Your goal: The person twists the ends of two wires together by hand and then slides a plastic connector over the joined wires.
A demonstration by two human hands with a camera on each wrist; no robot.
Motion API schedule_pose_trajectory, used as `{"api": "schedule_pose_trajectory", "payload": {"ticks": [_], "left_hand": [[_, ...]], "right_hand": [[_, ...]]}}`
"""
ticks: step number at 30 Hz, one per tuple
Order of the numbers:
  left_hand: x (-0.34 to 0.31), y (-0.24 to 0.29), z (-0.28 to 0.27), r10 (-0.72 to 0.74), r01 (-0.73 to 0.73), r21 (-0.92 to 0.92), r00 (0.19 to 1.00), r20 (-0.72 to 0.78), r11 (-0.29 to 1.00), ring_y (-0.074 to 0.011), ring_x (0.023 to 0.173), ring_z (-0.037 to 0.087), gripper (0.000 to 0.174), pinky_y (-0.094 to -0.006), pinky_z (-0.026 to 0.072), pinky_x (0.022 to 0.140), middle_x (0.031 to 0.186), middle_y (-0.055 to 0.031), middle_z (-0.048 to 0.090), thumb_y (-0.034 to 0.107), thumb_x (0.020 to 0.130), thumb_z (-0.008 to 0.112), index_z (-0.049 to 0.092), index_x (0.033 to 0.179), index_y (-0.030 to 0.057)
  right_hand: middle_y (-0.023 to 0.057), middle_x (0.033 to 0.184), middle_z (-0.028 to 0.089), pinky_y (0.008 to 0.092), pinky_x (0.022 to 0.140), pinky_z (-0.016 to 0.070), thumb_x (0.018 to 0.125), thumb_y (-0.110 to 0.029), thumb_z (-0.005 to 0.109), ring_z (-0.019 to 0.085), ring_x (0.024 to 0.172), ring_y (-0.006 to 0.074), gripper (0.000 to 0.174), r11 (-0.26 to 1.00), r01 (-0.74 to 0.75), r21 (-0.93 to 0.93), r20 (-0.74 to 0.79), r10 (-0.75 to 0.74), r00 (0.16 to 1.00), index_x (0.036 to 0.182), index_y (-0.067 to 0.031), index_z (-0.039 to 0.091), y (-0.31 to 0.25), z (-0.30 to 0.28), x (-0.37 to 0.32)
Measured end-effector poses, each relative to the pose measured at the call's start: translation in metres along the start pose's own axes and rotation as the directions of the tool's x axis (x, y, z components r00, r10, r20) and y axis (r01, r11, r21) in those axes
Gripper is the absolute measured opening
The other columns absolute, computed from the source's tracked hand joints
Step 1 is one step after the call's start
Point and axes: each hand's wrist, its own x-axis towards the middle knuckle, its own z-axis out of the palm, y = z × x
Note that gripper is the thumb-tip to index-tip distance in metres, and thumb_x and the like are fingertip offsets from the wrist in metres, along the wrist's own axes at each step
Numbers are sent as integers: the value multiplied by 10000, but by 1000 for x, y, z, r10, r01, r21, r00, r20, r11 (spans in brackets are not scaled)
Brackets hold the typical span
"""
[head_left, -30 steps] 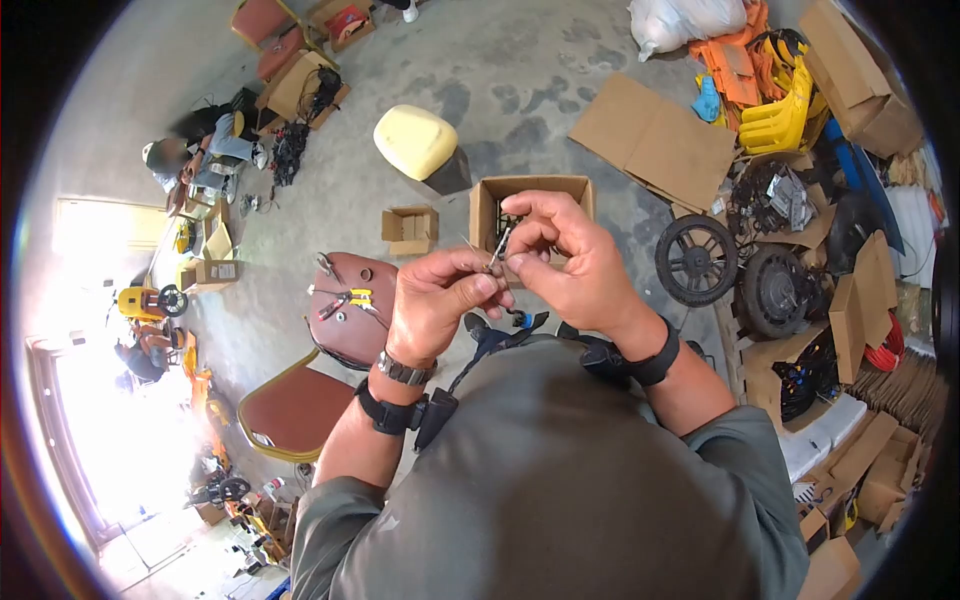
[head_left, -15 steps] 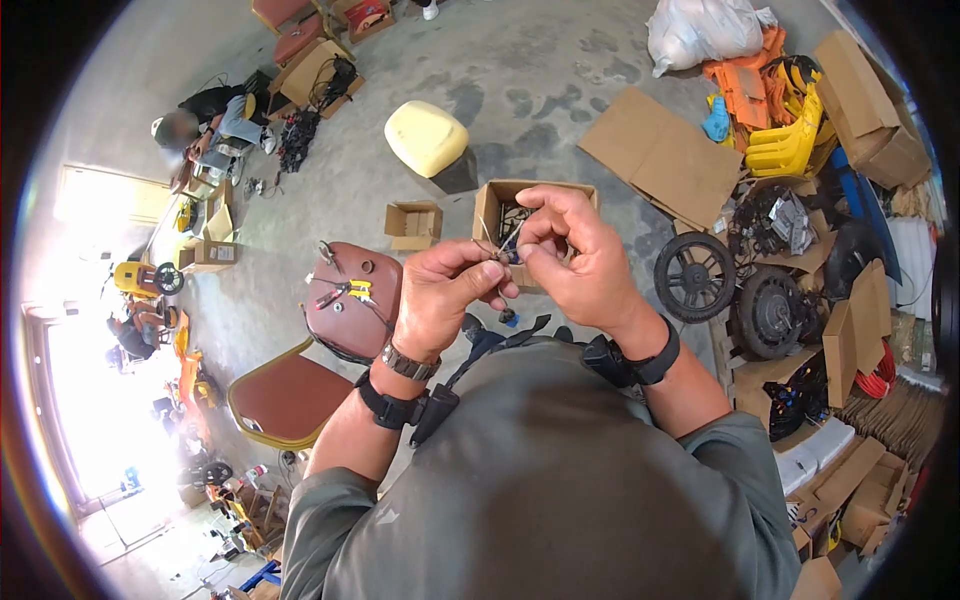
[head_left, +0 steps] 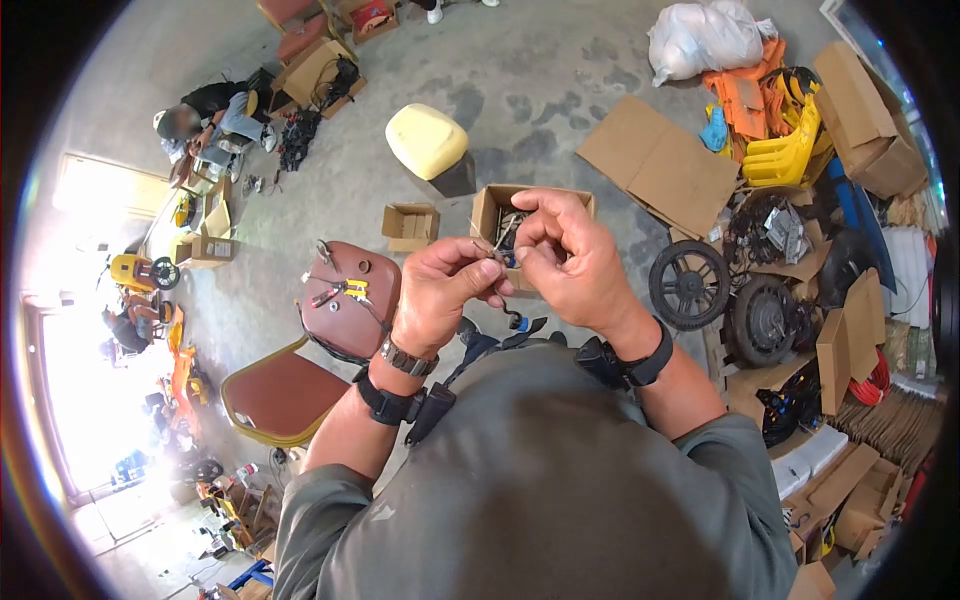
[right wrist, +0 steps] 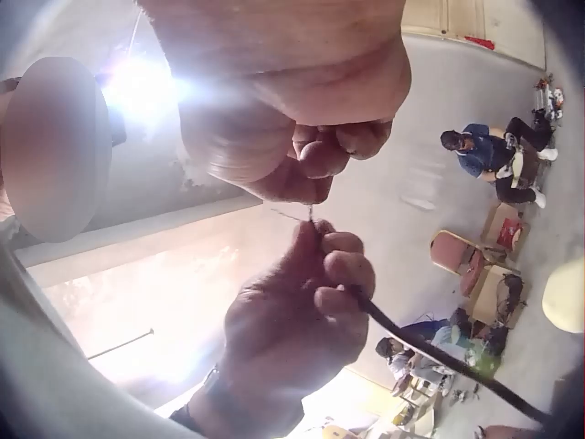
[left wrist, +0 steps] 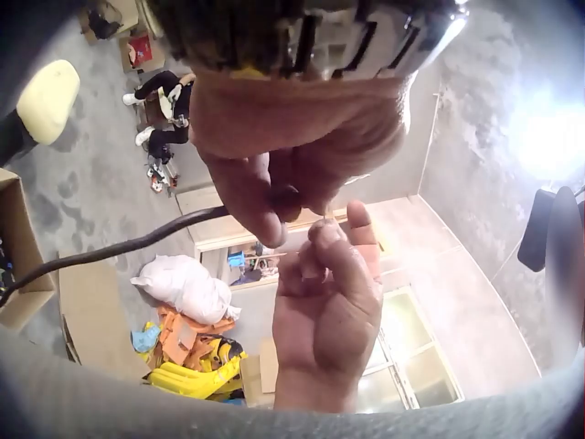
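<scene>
In the right wrist view a dark cable [right wrist: 430, 350] runs out of the left hand [right wrist: 283, 315], whose thumb and fingers grip it close to its end. Thin wire strands [right wrist: 311, 212] stick up from that end. The right hand [right wrist: 302, 101] pinches one strand between thumb and forefinger, fingertips just above the left hand's. The head view has the left hand [head_left: 445, 290] and right hand [head_left: 578, 262] side by side over an open cardboard box, a blue-tipped connector [head_left: 518, 322] hanging below them. The cable [left wrist: 128, 245] crosses the left wrist view to the left.
A maroon seat [head_left: 348, 300] with yellow-handled pliers [head_left: 355, 289] is at the left, above a maroon chair [head_left: 280, 392]. Beyond the hands stand a small box [head_left: 410, 227] and a cream container [head_left: 427, 140]. Wheels [head_left: 690, 284] and cartons lie right. People sit in the background.
The right fingers have come down from the long pale wire seen earlier and stay near the left fingertips. The view has shifted slightly; the left hand keeps its grip on the cable.
</scene>
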Motion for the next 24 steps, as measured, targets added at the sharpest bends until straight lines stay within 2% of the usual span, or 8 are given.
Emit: {"api": "schedule_pose_trajectory", "payload": {"ticks": [4, 7, 10, 13, 16, 18, 21, 24], "left_hand": [[0, 2, 2, 16, -13, 106, 999, -29, 994, -214, 760, 693, 117, -302, 580, 638, 867, -109, 674, 54, 917, 662, 640, 976, -45], [-1, 3, 1, 14, -13, 32, 1000, -27, 999, -213, 753, 691, 109, -303, 579, 635, 865, -110, 675, 47, 914, 662, 640, 971, -43], [-6, 1, -2, -30, 34, -43, 996, 82, 999, -209, 753, 687, 104, -299, 576, 633, 869, -108, 678, 40, 912, 660, 642, 972, -43], [-5, -3, -2, 8, -9, -47, 1000, -8, 999, -200, 756, 683, 105, -292, 574, 634, 868, -104, 678, 37, 908, 661, 648, 973, -44], [-6, -1, -1, 3, 0, 66, 999, -54, 998, -192, 759, 681, 111, -288, 573, 637, 866, -100, 679, 38, 907, 662, 651, 981, -44], [-6, -1, -2, 27, -25, 63, 999, -33, 998, -188, 760, 680, 109, -291, 574, 639, 865, -99, 679, 37, 907, 661, 651, 981, -43], [-9, -1, -3, 15, -15, 30, 1000, 16, 999, -189, 765, 681, 113, -293, 577, 648, 870, -98, 679, 40, 910, 659, 649, 984, -45], [-12, -2, -3, 8, -7, -8, 999, 40, 1000, -191, 770, 684, 119, -295, 582, 659, 878, -97, 677, 43, 914, 658, 645, 989, -48]], "right_hand": [[-3, 754, 588, 219, 567, 408, 830, 67, 568, 452, 600, 40, 470, 998, 66, -24, 19, -65, 998, 1283, -49, 517, -9, 8, -5], [-1, 759, 588, 217, 564, 408, 830, 68, 566, 453, 594, 40, 470, 999, 35, -2, 7, -35, 999, 1284, -47, 516, -6, 6, -5], [3, 759, 587, 216, 564, 410, 831, 73, 560, 461, 591, 41, 470, 1000, 9, 0, 4, -9, 1000, 1285, -42, 514, -4, 3, -1], [7, 756, 589, 216, 565, 412, 832, 75, 555, 469, 591, 43, 469, 999, 26, -45, 32, -24, 999, 1286, -36, 511, -6, 3, -3], [10, 751, 592, 218, 563, 411, 829, 75, 557, 469, 590, 47, 468, 999, 52, -12, 64, -51, 997, 1282, -33, 515, -10, 13, -5], [15, 742, 594, 220, 563, 409, 823, 73, 560, 466, 592, 52, 462, 999, 3, 35, 59, -5, 998, 1272, -33, 529, -18, 14, -6], [9, 748, 593, 215, 564, 405, 824, 71, 560, 459, 595, 48, 453, 1000, -9, -29, 48, 10, 999, 1264, -35, 540, -11, 5, -2], [-5, 760, 594, 209, 561, 397, 826, 66, 562, 448, 594, 42, 449, 999, -35, -15, 40, 36, 999, 1263, -38, 543, -7, 4, 0]]}}
